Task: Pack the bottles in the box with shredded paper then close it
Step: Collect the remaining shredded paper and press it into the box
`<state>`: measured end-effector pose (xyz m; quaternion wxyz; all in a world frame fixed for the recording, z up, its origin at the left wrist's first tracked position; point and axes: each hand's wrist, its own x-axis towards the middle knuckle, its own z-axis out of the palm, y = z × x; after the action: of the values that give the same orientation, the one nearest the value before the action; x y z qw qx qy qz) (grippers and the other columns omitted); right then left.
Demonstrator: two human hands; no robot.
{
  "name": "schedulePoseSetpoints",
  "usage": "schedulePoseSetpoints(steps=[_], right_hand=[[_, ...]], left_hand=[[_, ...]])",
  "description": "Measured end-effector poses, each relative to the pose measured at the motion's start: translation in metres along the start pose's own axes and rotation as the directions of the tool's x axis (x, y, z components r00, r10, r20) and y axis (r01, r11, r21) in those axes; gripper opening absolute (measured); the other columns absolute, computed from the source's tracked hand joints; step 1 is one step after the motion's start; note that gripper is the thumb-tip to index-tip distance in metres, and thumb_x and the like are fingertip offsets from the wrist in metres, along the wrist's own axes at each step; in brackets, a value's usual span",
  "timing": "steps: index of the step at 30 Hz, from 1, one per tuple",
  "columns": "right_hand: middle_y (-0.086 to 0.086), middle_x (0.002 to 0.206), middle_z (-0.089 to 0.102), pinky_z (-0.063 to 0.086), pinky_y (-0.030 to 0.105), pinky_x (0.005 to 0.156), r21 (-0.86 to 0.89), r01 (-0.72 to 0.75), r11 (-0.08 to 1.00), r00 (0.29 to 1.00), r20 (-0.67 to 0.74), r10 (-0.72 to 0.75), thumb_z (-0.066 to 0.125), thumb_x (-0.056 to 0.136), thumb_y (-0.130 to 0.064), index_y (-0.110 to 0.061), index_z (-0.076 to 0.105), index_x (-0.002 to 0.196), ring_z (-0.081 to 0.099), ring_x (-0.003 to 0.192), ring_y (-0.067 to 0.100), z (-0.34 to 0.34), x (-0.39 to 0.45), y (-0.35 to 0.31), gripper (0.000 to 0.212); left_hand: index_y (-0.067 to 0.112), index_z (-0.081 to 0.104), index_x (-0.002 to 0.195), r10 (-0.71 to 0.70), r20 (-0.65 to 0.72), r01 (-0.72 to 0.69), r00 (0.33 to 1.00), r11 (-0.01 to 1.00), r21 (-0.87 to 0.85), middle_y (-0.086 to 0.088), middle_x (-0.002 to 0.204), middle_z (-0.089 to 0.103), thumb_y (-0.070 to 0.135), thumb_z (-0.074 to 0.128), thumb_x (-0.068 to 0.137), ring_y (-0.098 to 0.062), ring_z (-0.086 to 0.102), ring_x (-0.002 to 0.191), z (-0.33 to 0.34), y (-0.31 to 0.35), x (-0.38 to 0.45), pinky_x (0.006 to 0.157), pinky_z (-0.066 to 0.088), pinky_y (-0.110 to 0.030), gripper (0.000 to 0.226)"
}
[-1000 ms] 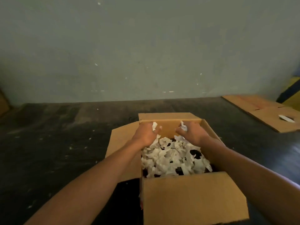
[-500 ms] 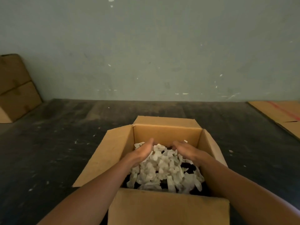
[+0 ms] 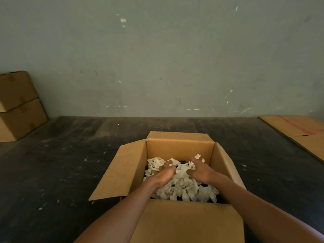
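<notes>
Two bare hands reach into an open cardboard box (image 3: 178,148) on a dark floor (image 3: 52,172), seen from the head camera. The left hand (image 3: 164,176) rests on the shredded paper (image 3: 184,188), fingers loosely curled among the white scraps; the right hand (image 3: 199,171) hovers with fingers apart. Dark gaps show under the paper, but no bottle can be made out. Stacked boxes (image 3: 17,106) are cut off at left, flattened cardboard (image 3: 298,130) at right.

Bare forearms, no sleeves visible
</notes>
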<state>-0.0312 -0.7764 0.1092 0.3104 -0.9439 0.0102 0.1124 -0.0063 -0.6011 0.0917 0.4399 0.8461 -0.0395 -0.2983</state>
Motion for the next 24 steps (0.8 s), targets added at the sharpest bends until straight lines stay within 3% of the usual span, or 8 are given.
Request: schedulePoseSetpoints(steps=[2, 4, 8, 11, 14, 21, 24], right_hand=[[0.011, 0.164, 0.006, 0.018, 0.044, 0.118, -0.178, -0.024, 0.984, 0.995, 0.094, 0.041, 0.045, 0.1, -0.042, -0.028, 0.01, 0.156, 0.011, 0.149, 0.035, 0.006, 0.0, 0.008, 0.068], [0.007, 0.163, -0.02, 0.003, 0.053, 0.118, -0.326, -0.05, 0.944, 0.974, 0.193, 0.118, 0.036, 0.099, -0.053, -0.038, -0.009, 0.154, -0.014, 0.148, 0.04, 0.012, 0.004, 0.019, 0.073], [0.005, 0.154, -0.039, -0.007, 0.056, 0.118, -0.456, 0.0, 0.89, 0.96, 0.25, 0.128, 0.03, 0.097, -0.062, -0.041, -0.025, 0.148, -0.029, 0.143, 0.039, 0.025, 0.032, 0.036, 0.078], [0.003, 0.152, -0.041, -0.004, 0.057, 0.118, -0.522, 0.069, 0.85, 0.934, 0.334, 0.129, 0.025, 0.094, -0.068, -0.043, -0.028, 0.145, -0.026, 0.145, 0.038, 0.042, 0.054, 0.055, 0.078], [0.004, 0.152, -0.041, 0.001, 0.057, 0.119, -0.554, 0.094, 0.827, 0.891, 0.418, 0.179, 0.019, 0.095, -0.068, -0.042, -0.034, 0.142, -0.014, 0.148, 0.042, 0.054, 0.064, 0.066, 0.076], [0.006, 0.152, -0.043, 0.01, 0.054, 0.12, -0.501, 0.194, 0.843, 0.811, 0.566, 0.15, 0.029, 0.096, -0.063, -0.039, -0.032, 0.144, -0.003, 0.15, 0.04, 0.05, 0.074, 0.064, 0.081], [-0.001, 0.164, -0.013, 0.015, 0.047, 0.12, -0.464, 0.239, 0.853, 0.764, 0.632, 0.13, 0.049, 0.092, -0.06, -0.041, -0.008, 0.153, 0.008, 0.151, 0.029, 0.009, 0.08, 0.047, 0.086]], left_hand=[[0.045, 0.004, 0.151, -0.054, 0.062, 0.048, 0.997, 0.994, 0.094, 0.002, 0.165, -0.005, 0.048, 0.046, 0.072, -0.031, -0.003, 0.15, 0.002, 0.004, -0.003, 0.118, 0.011, -0.056, 0.09], [0.044, -0.01, 0.151, -0.128, 0.078, 0.103, 0.989, 0.96, 0.262, 0.003, 0.162, -0.021, 0.06, 0.048, 0.079, -0.033, -0.018, 0.148, 0.006, 0.004, 0.0, 0.118, 0.002, -0.058, 0.094], [0.042, -0.028, 0.145, -0.217, -0.005, 0.167, 0.976, 0.737, 0.655, -0.001, 0.156, -0.035, 0.082, 0.029, 0.082, -0.041, -0.025, 0.144, 0.011, -0.005, 0.018, 0.117, -0.006, -0.057, 0.094], [0.044, -0.033, 0.141, -0.249, 0.002, 0.16, 0.969, 0.628, 0.761, 0.002, 0.152, -0.041, 0.082, 0.029, 0.082, -0.043, -0.023, 0.144, 0.011, -0.02, 0.039, 0.117, -0.002, -0.058, 0.094], [0.047, -0.033, 0.14, -0.28, 0.049, 0.155, 0.959, 0.658, 0.737, 0.003, 0.153, -0.039, 0.08, 0.029, 0.084, -0.043, -0.018, 0.146, 0.021, -0.031, 0.051, 0.118, 0.001, -0.059, 0.09], [0.037, -0.032, 0.144, -0.344, 0.034, 0.247, 0.938, 0.736, 0.631, -0.004, 0.156, -0.035, 0.073, 0.03, 0.09, -0.039, -0.016, 0.147, 0.041, -0.038, 0.053, 0.118, 0.0, -0.055, 0.09], [0.037, -0.028, 0.147, -0.354, 0.014, 0.258, 0.935, 0.709, 0.657, -0.005, 0.16, -0.026, 0.086, 0.022, 0.079, -0.039, -0.013, 0.148, 0.042, -0.037, 0.055, 0.117, 0.0, -0.057, 0.098]])
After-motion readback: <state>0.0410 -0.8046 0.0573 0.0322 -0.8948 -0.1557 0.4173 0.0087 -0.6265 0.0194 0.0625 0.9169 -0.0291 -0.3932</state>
